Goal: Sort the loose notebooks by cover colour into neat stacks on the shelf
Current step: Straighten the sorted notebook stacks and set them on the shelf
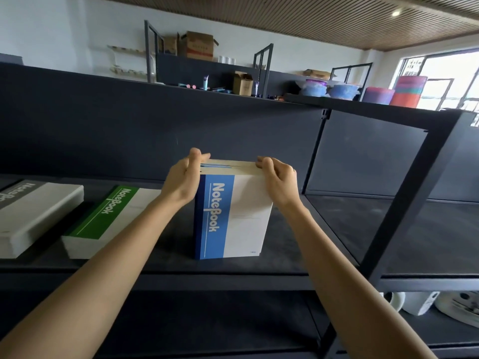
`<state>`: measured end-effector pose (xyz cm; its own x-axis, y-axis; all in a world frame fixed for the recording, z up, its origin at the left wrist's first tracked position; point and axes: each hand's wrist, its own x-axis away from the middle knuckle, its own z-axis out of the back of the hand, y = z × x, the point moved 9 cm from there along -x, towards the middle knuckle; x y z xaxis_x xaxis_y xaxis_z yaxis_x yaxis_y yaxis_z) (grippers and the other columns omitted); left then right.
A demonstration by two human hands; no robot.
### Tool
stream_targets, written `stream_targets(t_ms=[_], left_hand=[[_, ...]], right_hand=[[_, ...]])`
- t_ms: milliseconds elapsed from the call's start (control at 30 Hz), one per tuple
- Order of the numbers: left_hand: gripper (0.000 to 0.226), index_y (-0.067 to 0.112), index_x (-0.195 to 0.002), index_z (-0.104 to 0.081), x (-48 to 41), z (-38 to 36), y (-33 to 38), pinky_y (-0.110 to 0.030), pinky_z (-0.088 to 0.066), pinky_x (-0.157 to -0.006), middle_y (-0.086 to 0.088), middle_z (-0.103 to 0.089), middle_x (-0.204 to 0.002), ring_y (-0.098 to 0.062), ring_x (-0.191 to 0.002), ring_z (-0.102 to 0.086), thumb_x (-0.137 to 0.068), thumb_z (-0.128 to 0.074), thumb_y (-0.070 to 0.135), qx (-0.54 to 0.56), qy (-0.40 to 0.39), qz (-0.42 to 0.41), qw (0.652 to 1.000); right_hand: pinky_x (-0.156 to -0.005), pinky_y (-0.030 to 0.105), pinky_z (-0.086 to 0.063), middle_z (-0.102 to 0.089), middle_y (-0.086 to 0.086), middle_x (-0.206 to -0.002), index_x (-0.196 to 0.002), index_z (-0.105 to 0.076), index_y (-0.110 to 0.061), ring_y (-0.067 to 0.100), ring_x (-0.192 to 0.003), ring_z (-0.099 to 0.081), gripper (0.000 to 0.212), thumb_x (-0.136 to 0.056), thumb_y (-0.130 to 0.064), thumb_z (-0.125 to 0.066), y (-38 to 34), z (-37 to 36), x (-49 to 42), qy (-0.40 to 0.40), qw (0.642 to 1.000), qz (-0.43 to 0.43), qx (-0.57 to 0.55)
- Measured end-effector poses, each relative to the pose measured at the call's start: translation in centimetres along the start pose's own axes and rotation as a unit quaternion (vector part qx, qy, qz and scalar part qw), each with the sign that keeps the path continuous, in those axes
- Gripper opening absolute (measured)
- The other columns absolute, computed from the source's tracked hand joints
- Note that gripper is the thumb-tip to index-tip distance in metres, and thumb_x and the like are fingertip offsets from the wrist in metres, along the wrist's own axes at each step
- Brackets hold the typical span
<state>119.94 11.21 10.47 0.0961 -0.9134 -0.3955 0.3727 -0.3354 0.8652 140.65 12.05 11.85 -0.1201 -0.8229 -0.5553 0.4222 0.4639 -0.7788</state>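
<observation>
Blue notebook stack (233, 213) stood on end on the shelf (337, 229). I watched left hand (181, 180) and right hand (278, 180), arms outstretched, fingers curled gripping its 2 top corners. Green stack (103, 218) lay near left; room rightward to the frame post (404, 203).

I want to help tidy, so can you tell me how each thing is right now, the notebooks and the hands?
blue notebooks: standing upright on the shelf, held at the top.
green notebooks: lying flat, stacked.
grey notebooks: lying flat, stacked.
left hand: grips the blue notebooks' top left corner.
right hand: grips their top right corner.
cardboard box: flaps open.
</observation>
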Motion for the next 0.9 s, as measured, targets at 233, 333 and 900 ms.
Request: stream_targets(t_ms=[233,333,900], left_hand=[[0.071,0.026,-0.085,-0.063,2.1,-3.7,-3.2,-0.029,-0.049,-0.076,0.000,-0.068,-0.080,-0.013,-0.075,-0.063,-0.095,0.000,0.057,0.245,-0.007,0.139,0.960],[0.071,0.028,-0.086,-0.061,1.8,-3.7,-3.2,-0.031,-0.048,-0.078,0.002,-0.066,-0.082,-0.013,-0.078,-0.062,-0.094,0.002,0.058,0.247,-0.025,0.141,0.958],[0.060,0.007,-0.123,-0.051,1.6,-1.1,-1.3,-0.032,-0.044,-0.093,-0.009,-0.057,-0.122,-0.020,-0.108,-0.055,-0.079,-0.036,0.046,0.081,0.144,-0.121,0.979]], right_hand=[[-0.107,0.047,-0.038,-0.046,0.004,-0.142,-0.144,-0.034,-0.027,0.022,-0.124,-0.049,0.062,-0.095,-0.062,-0.019,4.0,-3.1,1.4,-0.067,0.938,-0.197,-0.278],[-0.093,0.041,-0.048,-0.058,0.002,-0.123,-0.125,-0.050,-0.029,0.020,-0.110,-0.058,0.057,-0.096,-0.062,-0.014,3.9,-3.7,1.9,-0.124,0.923,-0.202,-0.305],[-0.083,0.036,-0.053,-0.053,-0.009,-0.110,-0.112,-0.045,-0.040,0.011,-0.085,-0.057,0.037,-0.077,-0.033,-0.056,3.3,-3.1,2.0,-0.077,0.965,-0.030,-0.250]])
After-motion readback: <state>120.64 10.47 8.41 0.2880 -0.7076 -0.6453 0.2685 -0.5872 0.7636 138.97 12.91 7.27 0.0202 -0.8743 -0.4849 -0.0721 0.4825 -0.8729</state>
